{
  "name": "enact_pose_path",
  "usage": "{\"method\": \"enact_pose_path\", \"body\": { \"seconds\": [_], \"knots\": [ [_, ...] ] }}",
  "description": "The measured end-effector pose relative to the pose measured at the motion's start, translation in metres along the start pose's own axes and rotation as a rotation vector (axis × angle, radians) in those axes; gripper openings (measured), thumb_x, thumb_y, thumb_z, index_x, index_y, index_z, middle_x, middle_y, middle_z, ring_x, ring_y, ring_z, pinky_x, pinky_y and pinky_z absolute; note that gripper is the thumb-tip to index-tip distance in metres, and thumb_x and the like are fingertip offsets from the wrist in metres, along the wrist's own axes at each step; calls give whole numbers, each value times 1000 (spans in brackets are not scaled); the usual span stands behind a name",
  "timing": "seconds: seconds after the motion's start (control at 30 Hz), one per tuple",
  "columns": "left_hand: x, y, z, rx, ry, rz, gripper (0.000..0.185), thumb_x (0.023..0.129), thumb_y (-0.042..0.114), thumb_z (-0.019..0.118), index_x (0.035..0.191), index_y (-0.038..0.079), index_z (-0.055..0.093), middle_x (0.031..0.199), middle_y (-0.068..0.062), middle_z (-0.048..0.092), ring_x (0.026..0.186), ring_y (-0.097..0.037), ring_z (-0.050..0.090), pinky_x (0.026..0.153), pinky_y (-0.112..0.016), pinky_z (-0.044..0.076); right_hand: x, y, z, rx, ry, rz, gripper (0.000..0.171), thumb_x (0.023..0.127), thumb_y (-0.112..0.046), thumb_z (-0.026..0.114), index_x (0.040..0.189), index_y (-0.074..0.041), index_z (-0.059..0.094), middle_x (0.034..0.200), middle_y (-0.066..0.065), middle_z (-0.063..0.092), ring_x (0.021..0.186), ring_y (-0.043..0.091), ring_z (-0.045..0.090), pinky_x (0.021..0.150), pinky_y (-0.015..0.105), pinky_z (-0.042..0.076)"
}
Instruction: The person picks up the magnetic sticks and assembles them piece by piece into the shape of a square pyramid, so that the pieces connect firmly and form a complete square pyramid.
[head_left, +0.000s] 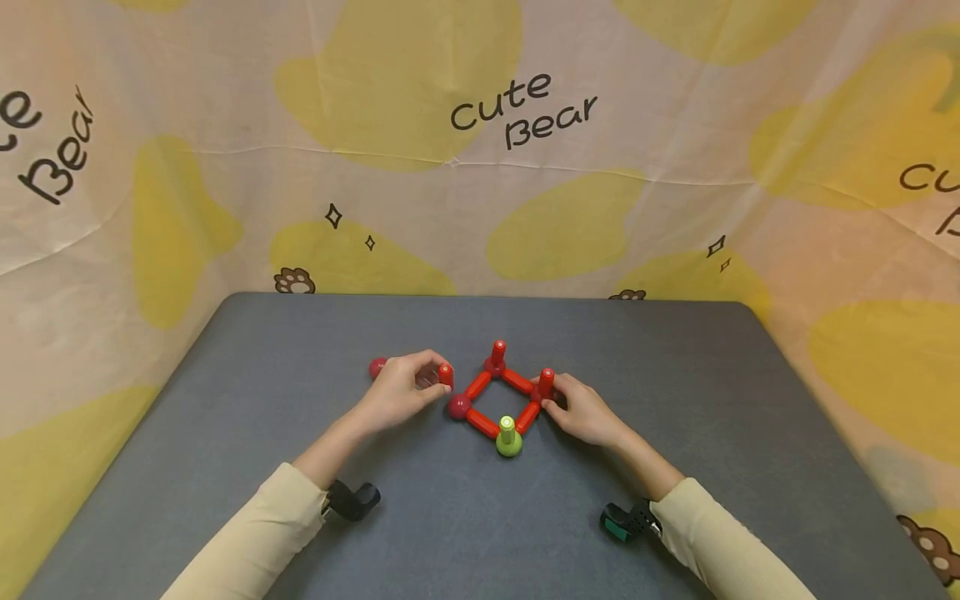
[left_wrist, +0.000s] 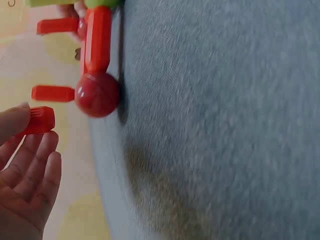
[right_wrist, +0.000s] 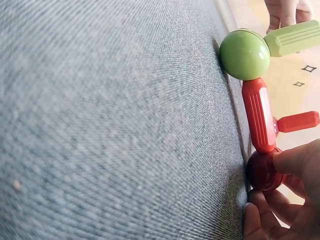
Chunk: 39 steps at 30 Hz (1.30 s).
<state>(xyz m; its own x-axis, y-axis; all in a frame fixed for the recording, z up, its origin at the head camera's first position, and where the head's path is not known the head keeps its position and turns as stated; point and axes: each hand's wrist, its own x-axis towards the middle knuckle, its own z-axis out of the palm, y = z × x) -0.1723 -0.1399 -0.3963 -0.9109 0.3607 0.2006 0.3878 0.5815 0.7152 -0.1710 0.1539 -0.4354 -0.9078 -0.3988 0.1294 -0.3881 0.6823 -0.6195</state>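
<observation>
A diamond-shaped frame of red rods [head_left: 482, 423] and balls lies on the table. Its front corner is a green ball [head_left: 509, 445] with an upright green rod [head_left: 507, 423]. Upright red rods stand on the back ball [head_left: 494, 366] and on the right corner's dark red ball [right_wrist: 264, 171]. My right hand [head_left: 591, 414] holds that right ball between thumb and fingers. The left corner's red ball [head_left: 458, 407] carries no upright rod in the head view. Just left of it, my left hand [head_left: 397, 392] pinches a loose red rod [left_wrist: 41, 120] between thumb and fingers, apart from the frame.
A separate red ball [head_left: 377, 367] sits on the grey table [head_left: 300, 333] behind my left hand and is partly hidden by it. A patterned cloth [head_left: 420, 200] hangs right behind the table's far edge.
</observation>
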Motion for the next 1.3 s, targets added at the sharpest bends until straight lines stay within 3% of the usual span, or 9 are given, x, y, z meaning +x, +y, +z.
{"method": "enact_pose_path", "body": {
  "seconds": [0.43,0.73,0.93,1.3],
  "knots": [
    [4,-1,20,-18,-38,0,17,76,8,72,91,13,64,77,3,63,69,-7,58,63,-22,49,-1,1,2,3,11,10,31,84,-8,62,115,-10,61,100,6,61,88,17,57,78,35,46],
    [2,-2,24,-44,-38,-4,19,75,7,72,92,12,65,77,1,63,67,-10,58,61,-22,48,-2,2,3,1,29,8,34,84,-8,62,118,-9,60,98,7,61,87,17,56,76,35,46],
    [1,-7,25,-15,-84,4,23,75,9,74,96,10,65,85,-1,65,72,-11,62,65,-24,50,-4,2,4,5,48,77,41,83,-12,64,122,-4,54,102,11,59,86,19,56,76,35,46],
    [4,-13,25,33,-110,21,21,73,9,75,92,8,67,89,-1,63,75,-12,64,64,-21,50,-2,-1,4,-16,91,76,33,80,-12,68,110,-2,56,95,10,59,82,18,57,74,32,47]
  ]
}}
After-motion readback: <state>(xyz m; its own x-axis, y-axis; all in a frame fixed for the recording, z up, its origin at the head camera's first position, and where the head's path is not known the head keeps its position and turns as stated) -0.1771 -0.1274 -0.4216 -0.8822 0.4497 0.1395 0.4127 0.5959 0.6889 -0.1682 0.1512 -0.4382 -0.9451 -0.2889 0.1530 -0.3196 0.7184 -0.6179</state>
